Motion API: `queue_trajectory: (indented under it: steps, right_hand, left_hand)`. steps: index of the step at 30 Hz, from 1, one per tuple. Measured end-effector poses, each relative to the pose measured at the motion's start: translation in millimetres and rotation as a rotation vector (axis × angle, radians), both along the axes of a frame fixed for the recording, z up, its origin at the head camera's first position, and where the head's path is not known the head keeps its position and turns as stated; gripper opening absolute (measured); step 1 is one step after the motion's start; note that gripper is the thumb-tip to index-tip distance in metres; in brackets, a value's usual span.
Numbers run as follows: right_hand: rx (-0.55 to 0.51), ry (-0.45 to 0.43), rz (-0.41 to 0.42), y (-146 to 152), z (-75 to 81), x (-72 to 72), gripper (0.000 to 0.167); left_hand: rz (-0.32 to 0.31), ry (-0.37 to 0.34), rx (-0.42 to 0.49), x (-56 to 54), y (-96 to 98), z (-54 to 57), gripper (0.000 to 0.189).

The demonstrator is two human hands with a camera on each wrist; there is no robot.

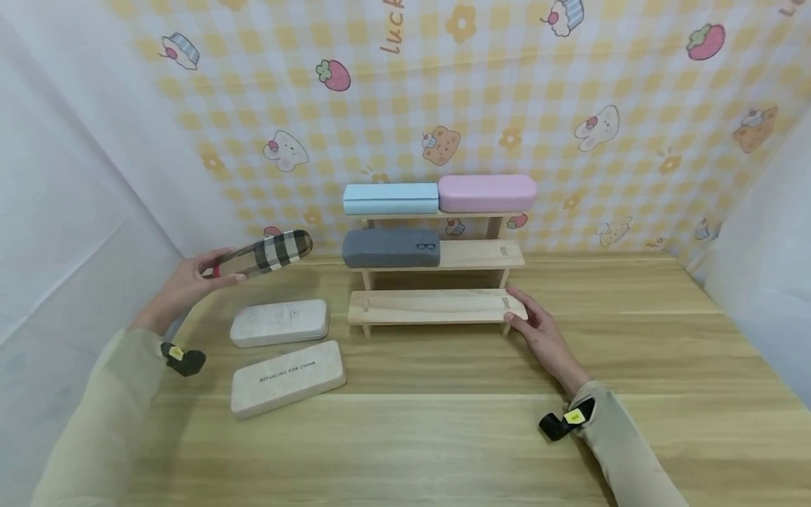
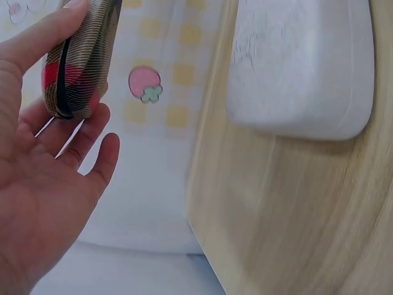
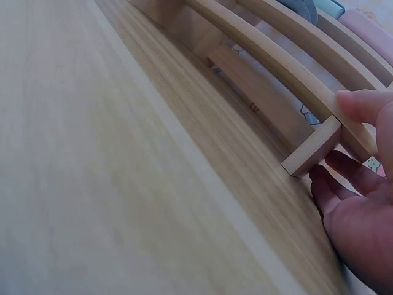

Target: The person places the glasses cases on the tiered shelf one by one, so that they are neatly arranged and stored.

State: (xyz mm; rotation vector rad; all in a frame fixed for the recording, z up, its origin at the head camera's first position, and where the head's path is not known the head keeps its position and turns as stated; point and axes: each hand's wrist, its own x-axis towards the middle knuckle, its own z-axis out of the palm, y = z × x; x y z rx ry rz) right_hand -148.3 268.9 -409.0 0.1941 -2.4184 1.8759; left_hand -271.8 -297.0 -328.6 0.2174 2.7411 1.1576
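Plaid case (image 1: 275, 252), tan with black-and-white bands and red at the held end, tilts above the table (image 1: 443, 443), left of centre in the head view, pinched between the left hand's (image 1: 184, 283) thumb and fingers. I'd call this step carrying; the next move seems to want a firm pinch while the right hand (image 1: 546, 341), gripping the wooden stand's (image 1: 431, 306) lowest shelf, steadies it.
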Motion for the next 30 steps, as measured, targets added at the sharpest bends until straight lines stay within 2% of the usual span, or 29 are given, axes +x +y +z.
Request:
queue_trajectory:
  steps: [9,22,30]
  right_hand:
    - [-0.002,0.006,0.001,-1,-0.9,-2.2,0.053]
    - [-0.032,0.013,0.004,-1,-0.5,-3.2,0.053]
    - [-0.028,-0.005,0.000,1,-3.1,-1.5,0.054]
  left_hand:
    - [0.006,0.027,0.041,7.6,14.4,19.3,0.075]
    - [-0.005,0.047,-0.014,8.8,40.2,43.1,0.079]
    - [-0.023,0.071,-0.002,10.6,59.0,46.1,0.072]
